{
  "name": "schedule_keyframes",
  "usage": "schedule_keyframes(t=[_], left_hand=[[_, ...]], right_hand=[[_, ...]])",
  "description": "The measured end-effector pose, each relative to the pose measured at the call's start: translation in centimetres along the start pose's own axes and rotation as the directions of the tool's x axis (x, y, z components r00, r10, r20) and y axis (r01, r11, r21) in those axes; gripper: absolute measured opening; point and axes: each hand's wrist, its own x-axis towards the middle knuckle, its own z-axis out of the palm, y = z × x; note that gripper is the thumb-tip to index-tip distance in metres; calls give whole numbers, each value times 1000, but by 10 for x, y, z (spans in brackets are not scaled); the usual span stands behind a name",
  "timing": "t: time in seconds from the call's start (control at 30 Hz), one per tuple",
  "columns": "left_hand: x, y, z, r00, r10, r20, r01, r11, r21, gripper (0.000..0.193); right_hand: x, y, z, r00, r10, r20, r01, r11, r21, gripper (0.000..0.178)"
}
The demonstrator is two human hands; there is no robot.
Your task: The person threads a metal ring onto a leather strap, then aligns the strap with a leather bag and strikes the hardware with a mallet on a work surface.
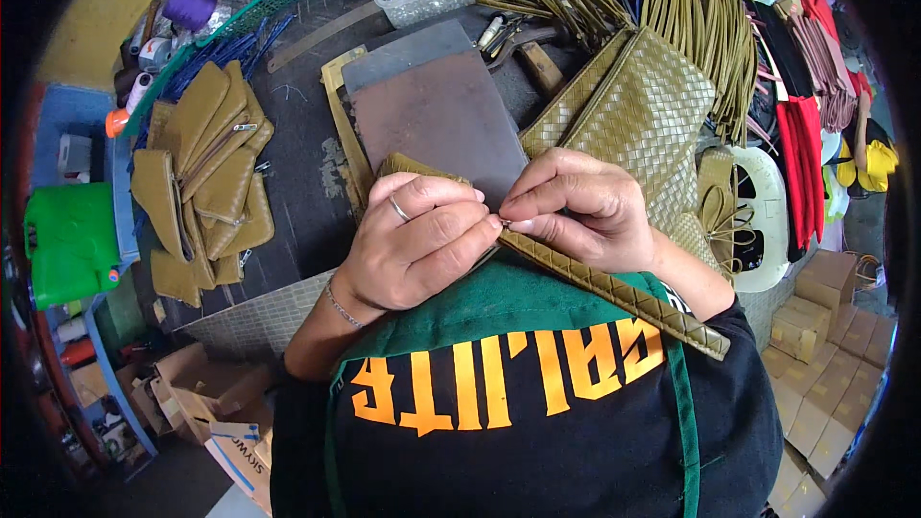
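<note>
Two-handed work on an olive strap (614,292)
Left hand (422,240) holds its upper end; right hand (590,211) pinches a tiny, partly hidden piece (506,223)

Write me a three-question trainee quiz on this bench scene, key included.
1. Which runs toward the lower right from between the left hand and right hand: A) red cord, B) olive strap, C) steel ruler?
2. True or false: the zippered pouches lie right of the woven bag.
3. Fill in: the plastic jug at far left is ____.

Key: 1. B. 2. False; they lie left of it. 3. Green.
</note>
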Motion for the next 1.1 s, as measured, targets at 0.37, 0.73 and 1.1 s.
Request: schedule_keyframes(t=[0.37,0.73,1.1], left_hand=[[-1,-1,1,999,-32,-8,32,998,-47,21],[-3,-2,3,999,-26,-29,24,997,-68,20],[-2,-3,2,999,-15,-39,13,998,-65,17]], right_hand=[[-2,2,3,1000,8,-18,-8,1000,1,9],[-1,2,2,999,-36,15,36,999,7,11],[-1,2,4,995,-98,-5,97,992,-80,15]])
